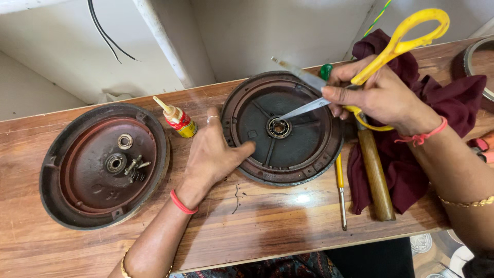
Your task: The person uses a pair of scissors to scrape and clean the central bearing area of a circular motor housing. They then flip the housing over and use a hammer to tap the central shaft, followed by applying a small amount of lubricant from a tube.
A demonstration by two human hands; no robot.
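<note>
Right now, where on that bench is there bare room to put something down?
Bare wood runs along the near edge of the bench, below both round covers. Around the right hand it is crowded: scissors, maroon cloth, hammer handle.

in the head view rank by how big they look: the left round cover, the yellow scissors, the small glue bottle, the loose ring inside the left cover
1. left round cover
2. yellow scissors, partly hidden by the right hand
3. glue bottle
4. loose ring

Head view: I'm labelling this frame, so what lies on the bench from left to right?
Left round cover → small glue bottle → left hand → right round cover → yellow screwdriver → wooden handle.
</note>
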